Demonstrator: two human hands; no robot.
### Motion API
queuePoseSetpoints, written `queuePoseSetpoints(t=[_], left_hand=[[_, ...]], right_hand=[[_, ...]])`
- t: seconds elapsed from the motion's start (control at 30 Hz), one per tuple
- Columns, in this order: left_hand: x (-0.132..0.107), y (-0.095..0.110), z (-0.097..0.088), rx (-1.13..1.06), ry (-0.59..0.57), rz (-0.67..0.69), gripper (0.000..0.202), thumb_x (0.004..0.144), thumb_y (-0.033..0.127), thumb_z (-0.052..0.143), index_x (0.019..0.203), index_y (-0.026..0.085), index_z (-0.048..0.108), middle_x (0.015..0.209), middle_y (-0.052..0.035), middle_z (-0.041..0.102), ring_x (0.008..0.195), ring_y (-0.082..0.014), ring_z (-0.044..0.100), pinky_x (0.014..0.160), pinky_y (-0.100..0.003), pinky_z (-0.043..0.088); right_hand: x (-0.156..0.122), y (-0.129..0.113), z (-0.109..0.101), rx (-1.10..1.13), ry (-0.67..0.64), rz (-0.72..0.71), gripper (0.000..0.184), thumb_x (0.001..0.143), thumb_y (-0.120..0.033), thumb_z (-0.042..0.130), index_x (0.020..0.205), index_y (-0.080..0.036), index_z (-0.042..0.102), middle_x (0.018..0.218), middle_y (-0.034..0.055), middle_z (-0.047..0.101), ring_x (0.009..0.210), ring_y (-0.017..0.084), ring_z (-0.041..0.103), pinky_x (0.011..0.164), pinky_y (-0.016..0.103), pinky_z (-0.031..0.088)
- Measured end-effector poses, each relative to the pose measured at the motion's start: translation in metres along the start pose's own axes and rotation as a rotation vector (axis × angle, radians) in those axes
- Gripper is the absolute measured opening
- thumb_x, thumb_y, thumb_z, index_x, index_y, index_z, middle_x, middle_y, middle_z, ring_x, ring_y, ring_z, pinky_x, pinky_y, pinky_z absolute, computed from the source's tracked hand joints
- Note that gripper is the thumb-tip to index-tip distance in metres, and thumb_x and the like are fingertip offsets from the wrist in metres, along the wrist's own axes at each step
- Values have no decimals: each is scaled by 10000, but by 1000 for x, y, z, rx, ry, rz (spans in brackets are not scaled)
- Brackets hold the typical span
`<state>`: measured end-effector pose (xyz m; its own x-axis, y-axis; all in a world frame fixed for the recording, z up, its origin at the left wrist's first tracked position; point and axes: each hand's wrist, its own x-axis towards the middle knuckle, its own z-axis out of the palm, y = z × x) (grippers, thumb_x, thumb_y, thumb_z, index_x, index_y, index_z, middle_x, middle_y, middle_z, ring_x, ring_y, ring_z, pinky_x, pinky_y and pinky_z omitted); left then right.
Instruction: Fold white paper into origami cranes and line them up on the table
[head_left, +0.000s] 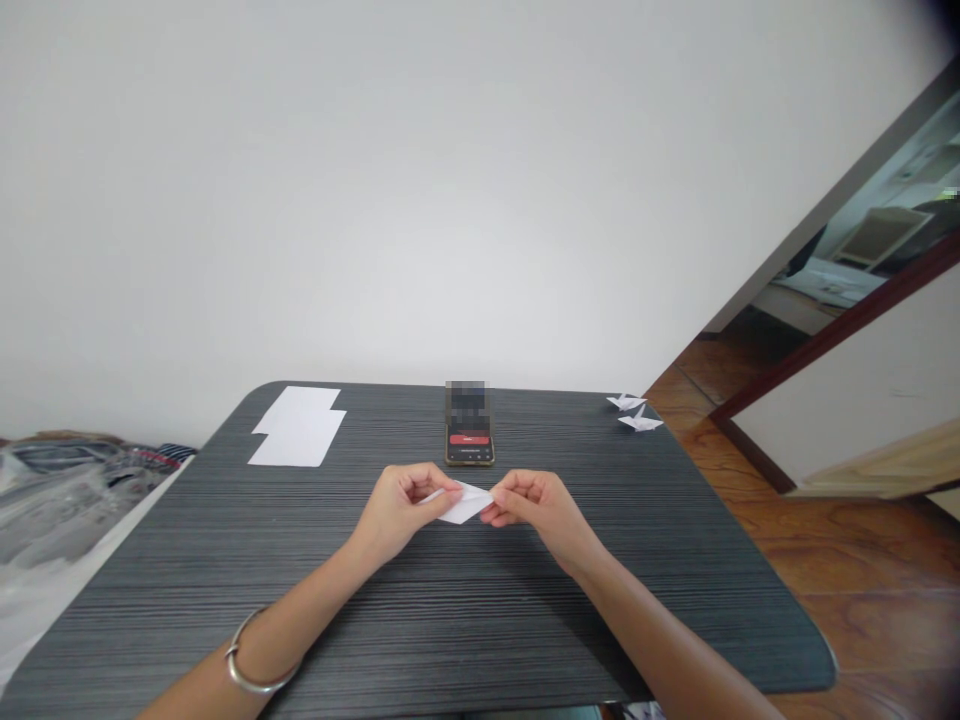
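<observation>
A small folded piece of white paper [466, 503] is held between both hands just above the dark striped table [450, 610]. My left hand [401, 505] pinches its left end with curled fingers. My right hand [529, 505] pinches its right end the same way. A silver bangle [251, 665] circles my left wrist. Just beyond the paper a phone [469, 432] lies on the table with its screen lit.
Two white paper sheets [300, 427] overlap at the table's far left. Two small folded paper figures [636, 412] sit at the far right corner. A pale wall stands behind the table. Wooden floor and a doorway lie to the right, clothes [67, 490] to the left.
</observation>
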<state>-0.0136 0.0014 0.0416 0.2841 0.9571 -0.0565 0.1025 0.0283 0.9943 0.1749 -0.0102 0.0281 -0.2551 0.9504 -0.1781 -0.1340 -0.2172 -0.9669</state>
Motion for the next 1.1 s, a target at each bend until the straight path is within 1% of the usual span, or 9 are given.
queuePoseSetpoints(t=[0.13,0.27,0.43,0.53,0.77,0.97,1.1], left_hand=[[-2,-1,3,-19,-39,-3,141,647,243,679,646,111,631,625,-26,660,554,-107,552,533,-199,402],[-2,0,7,-36,-67,-16,141,652,239,675,646,108,622,610,-13,639,552,-99,537,540,-198,392],[0,-2,7,-158,-100,-30,184,689,293,650,697,118,595,641,-4,630,572,-98,542,558,-201,398],[1,-5,6,-208,-103,-38,199,686,292,662,709,124,558,623,11,603,550,-83,525,531,-186,379],[-1,-5,6,-217,-105,-66,240,670,320,676,700,118,549,578,15,577,510,-77,504,506,-186,359],[-1,-5,5,-199,-109,-57,237,671,312,672,714,114,549,572,13,583,504,-76,503,509,-188,363],[-3,-2,6,-134,-103,-39,219,682,305,658,716,116,554,577,8,591,508,-82,516,507,-189,371]], right_hand=[[1,2,2,-25,-31,-21,233,626,-350,721,664,-127,667,592,33,686,550,121,636,556,225,513],[2,5,6,-32,-17,-32,234,612,-354,726,646,-129,670,574,16,673,527,121,625,549,238,515],[2,7,8,-42,25,-49,237,613,-356,723,632,-129,659,574,26,680,526,135,635,529,241,520],[2,9,9,-47,33,-58,219,626,-342,717,636,-131,657,569,25,681,519,130,635,520,231,521],[1,10,11,-56,39,-50,242,621,-363,715,626,-129,654,548,30,676,500,135,634,505,238,524],[2,9,12,-37,20,-13,246,603,-360,727,632,-126,655,544,25,673,498,129,632,498,224,513],[4,11,13,-43,18,-3,237,568,-340,749,632,-132,658,548,12,669,496,127,628,506,227,512]])
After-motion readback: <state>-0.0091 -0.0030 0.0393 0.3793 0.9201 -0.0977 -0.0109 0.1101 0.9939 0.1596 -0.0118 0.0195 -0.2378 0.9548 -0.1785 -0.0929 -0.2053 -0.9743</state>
